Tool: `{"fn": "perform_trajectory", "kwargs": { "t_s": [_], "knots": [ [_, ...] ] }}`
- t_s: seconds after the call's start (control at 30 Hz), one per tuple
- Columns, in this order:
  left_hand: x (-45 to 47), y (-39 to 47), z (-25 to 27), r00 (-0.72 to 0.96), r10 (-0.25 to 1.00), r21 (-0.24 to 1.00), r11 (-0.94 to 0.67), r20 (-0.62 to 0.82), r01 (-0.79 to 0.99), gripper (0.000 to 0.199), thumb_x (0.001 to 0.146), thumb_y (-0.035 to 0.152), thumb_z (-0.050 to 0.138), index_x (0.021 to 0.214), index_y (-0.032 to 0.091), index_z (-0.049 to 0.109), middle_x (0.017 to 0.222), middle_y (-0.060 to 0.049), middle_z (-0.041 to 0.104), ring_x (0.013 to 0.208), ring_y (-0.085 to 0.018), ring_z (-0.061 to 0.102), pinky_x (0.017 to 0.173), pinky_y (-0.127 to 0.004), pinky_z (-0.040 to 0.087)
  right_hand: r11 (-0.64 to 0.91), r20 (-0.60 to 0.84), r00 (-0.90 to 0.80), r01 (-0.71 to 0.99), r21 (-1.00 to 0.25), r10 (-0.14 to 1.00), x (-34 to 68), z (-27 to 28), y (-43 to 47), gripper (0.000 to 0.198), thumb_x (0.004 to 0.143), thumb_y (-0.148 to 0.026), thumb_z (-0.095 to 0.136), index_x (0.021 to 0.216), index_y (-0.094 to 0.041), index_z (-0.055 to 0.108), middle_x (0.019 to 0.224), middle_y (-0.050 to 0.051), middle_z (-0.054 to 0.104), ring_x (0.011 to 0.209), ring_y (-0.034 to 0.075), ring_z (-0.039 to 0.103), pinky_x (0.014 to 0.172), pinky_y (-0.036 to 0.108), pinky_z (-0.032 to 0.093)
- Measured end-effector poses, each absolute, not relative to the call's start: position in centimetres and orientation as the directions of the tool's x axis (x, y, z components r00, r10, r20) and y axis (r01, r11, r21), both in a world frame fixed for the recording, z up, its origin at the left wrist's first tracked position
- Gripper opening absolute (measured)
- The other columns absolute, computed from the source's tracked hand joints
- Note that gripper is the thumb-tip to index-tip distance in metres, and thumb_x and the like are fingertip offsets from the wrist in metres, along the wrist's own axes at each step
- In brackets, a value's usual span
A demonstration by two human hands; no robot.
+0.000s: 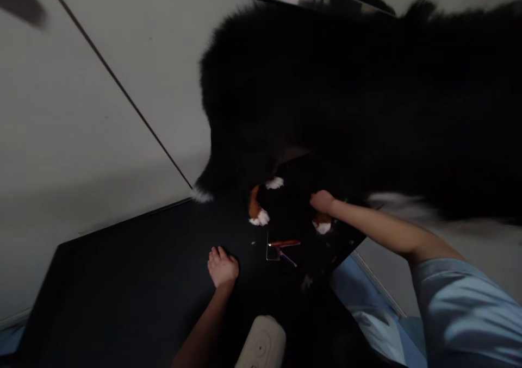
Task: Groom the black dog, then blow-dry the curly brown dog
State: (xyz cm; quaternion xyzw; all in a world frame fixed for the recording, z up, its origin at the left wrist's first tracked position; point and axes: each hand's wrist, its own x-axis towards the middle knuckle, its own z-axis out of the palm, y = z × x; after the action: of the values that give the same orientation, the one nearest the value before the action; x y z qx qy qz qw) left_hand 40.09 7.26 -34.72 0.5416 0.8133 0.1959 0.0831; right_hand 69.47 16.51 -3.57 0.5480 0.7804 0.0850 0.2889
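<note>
Sleeve (pixel 468 308), right hand (pixel 323 200) at dog's leg (pixel 322 220)

Black tabletop (pixel 122 286); dog's paws (pixel 260 218); small tools (pixel 285 243) (one orange-handled); pale bits (pixel 253 243).

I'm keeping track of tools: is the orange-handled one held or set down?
Set down: the orange-handled tool lies on the black table, with the left hand and right hand both apart from it.
</note>
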Motion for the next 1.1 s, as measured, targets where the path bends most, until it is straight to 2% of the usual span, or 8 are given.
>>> {"fn": "perform_trajectory", "kwargs": {
  "t_s": [0.1,0.17,0.23,0.27,0.43,0.57,0.87,1.1],
  "knots": [
    [40.0,7.2,-35.1,-0.384,0.92,0.373,0.329,0.08,0.867,0.057,0.091,0.018,0.037,0.138,-0.011,0.052,0.147,-0.032,0.047,0.137,-0.04,0.046,0.113,-0.051,0.036,0.396,-0.266,-0.304,0.809,0.435,0.915,69.4,0.1,15.8,0.025,0.093,-0.013,0.049,0.103,-0.015,0.072,0.105,0.015,0.069,0.095,0.022,0.066,0.072,0.027,0.048],
    [39.9,7.3,-35.3,-0.377,0.922,0.357,0.325,0.085,0.875,0.057,0.091,0.018,0.037,0.137,-0.011,0.053,0.147,-0.032,0.048,0.136,-0.041,0.047,0.113,-0.051,0.037,0.192,0.102,-0.259,0.882,0.43,0.96,69.5,5.2,17.6,0.036,0.1,-0.018,0.034,0.122,-0.014,0.063,0.115,0.019,0.064,0.101,0.025,0.063,0.075,0.03,0.049],
    [39.8,7.3,-35.4,-0.386,0.918,0.345,0.334,0.094,0.877,0.056,0.091,0.017,0.038,0.137,-0.01,0.054,0.146,-0.031,0.049,0.136,-0.04,0.048,0.113,-0.052,0.037,-0.067,0.554,-0.095,0.962,0.266,0.827,69.3,9.9,20.7,0.045,0.105,-0.025,0.022,0.136,-0.011,0.05,0.126,0.023,0.057,0.107,0.027,0.059,0.081,0.034,0.048],
    [39.8,7.3,-35.5,-0.39,0.915,0.339,0.338,0.098,0.878,0.056,0.091,0.017,0.039,0.138,-0.01,0.054,0.146,-0.031,0.049,0.136,-0.04,0.048,0.113,-0.051,0.037,-0.113,0.61,-0.033,0.973,0.199,0.792,68.9,11.2,22.4,0.044,0.105,-0.023,0.019,0.135,-0.009,0.048,0.127,0.024,0.055,0.106,0.027,0.059,0.081,0.035,0.048],
    [39.7,7.3,-35.8,-0.381,0.919,0.298,0.338,0.1,0.893,0.055,0.091,0.016,0.04,0.137,-0.009,0.055,0.146,-0.031,0.049,0.135,-0.039,0.049,0.112,-0.05,0.039,0.173,0.277,-0.241,0.953,0.247,0.93,65.1,5.4,25.6,0.033,0.103,-0.022,0.031,0.118,-0.009,0.058,0.115,0.018,0.063,0.09,0.02,0.064,0.072,0.027,0.044],
    [39.5,7.4,-36.6,-0.372,0.921,0.264,0.333,0.116,0.905,0.054,0.093,0.016,0.039,0.139,-0.009,0.054,0.146,-0.03,0.05,0.135,-0.038,0.049,0.112,-0.049,0.04,0.488,0.043,-0.515,0.834,0.256,0.856,64.1,-0.9,21.9,0.019,0.095,-0.019,0.045,0.095,-0.017,0.064,0.098,0.009,0.068,0.085,0.016,0.062,0.066,0.023,0.04],
    [39.5,7.3,-36.6,-0.391,0.917,0.239,0.363,0.079,0.901,0.053,0.094,0.016,0.04,0.14,-0.006,0.054,0.147,-0.027,0.05,0.137,-0.037,0.047,0.114,-0.047,0.038,0.25,0.492,-0.296,0.955,0.159,0.819,63.3,9.1,30.0,0.033,0.098,-0.014,0.029,0.114,-0.012,0.058,0.112,0.016,0.065,0.092,0.024,0.061,0.075,0.033,0.044],
    [39.6,7.1,-36.1,-0.394,0.918,0.238,0.372,0.05,0.897,0.054,0.094,0.016,0.04,0.141,-0.005,0.053,0.149,-0.027,0.048,0.138,-0.037,0.046,0.114,-0.047,0.038,0.422,0.234,-0.476,0.872,0.247,0.848,62.9,2.6,27.7,0.031,0.1,-0.023,0.034,0.113,-0.011,0.059,0.111,0.017,0.068,0.09,0.024,0.066,0.069,0.03,0.042]
  ]
}}
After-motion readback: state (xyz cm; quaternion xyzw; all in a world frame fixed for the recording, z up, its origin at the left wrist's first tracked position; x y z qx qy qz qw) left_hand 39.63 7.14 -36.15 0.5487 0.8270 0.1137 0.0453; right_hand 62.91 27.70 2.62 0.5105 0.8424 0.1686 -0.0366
